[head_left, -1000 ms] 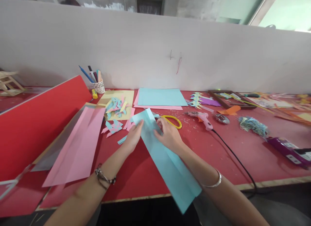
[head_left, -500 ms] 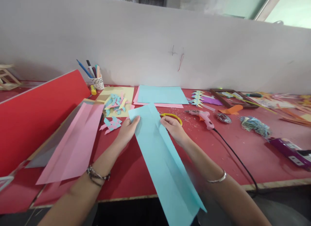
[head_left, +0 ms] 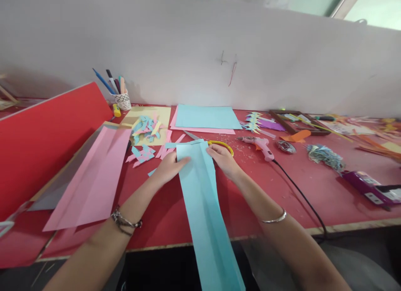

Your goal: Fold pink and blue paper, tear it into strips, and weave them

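A long light-blue paper sheet, creased lengthwise, hangs from the tabletop over its front edge toward me. My left hand grips its far left corner, thumb on top. On the far right corner, my right hand pinches the paper between thumb and fingers. Just beyond the sheet lie yellow-handled scissors, partly hidden by the paper and my right hand. Blue and pink paper strips lie beyond my left hand. A creased pink paper sheet rests to the left.
Stacked blue paper lies at the back, beside cut paper pieces. On the left stand a red board and a pen cup. A pink glue gun with its cord and a purple power strip lie right.
The blue sheet has swung to hang straighter toward me and looks narrower, its right side folded more under. My left hand has shifted slightly right and down with it, uncovering the scissor blades and strips.
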Motion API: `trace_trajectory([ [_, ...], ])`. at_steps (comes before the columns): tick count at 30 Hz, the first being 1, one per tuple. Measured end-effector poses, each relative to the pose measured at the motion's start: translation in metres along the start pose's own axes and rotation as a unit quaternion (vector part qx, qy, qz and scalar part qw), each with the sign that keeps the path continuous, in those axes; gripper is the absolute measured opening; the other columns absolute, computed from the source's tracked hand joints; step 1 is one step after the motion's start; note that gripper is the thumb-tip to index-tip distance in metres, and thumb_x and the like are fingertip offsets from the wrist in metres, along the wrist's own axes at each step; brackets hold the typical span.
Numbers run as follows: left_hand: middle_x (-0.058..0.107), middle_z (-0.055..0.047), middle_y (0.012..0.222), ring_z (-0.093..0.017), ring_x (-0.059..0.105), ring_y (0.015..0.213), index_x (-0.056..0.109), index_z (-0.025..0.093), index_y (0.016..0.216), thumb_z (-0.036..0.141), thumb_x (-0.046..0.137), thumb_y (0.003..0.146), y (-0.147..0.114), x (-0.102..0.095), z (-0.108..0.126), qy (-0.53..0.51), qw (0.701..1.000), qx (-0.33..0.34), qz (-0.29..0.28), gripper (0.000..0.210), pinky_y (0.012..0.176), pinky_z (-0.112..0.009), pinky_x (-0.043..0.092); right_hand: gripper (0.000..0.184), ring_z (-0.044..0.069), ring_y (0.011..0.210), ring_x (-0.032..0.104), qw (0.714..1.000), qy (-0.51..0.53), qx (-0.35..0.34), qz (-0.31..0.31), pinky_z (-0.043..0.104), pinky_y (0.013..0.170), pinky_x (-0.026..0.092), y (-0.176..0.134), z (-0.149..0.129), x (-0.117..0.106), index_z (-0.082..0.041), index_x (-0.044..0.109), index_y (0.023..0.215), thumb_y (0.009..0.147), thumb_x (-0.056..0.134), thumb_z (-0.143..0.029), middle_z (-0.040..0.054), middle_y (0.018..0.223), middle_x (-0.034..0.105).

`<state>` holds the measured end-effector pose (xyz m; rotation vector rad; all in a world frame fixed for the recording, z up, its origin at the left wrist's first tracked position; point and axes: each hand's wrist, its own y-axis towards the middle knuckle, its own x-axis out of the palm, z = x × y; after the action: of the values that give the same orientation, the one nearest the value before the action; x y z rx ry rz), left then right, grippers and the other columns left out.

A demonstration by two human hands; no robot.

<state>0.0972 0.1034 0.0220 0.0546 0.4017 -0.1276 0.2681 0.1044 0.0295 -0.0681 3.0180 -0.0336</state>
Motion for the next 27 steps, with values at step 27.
trace_trajectory([
  [27,0.049,0.004,0.056,-0.012,0.047,0.058,0.053,0.020,0.059,0.039,0.046,0.072,0.002,0.009,0.001,-0.075,0.997,0.012,-0.026,0.024,0.056,-0.022,0.036,0.023,0.004,0.035,0.032,0.994,0.055,0.011,-0.096,0.018,0.032,0.023,-0.008,-0.003,0.024,-0.019,0.040,0.056,0.074,0.047,-0.032,-0.0082,0.043,0.035],
])
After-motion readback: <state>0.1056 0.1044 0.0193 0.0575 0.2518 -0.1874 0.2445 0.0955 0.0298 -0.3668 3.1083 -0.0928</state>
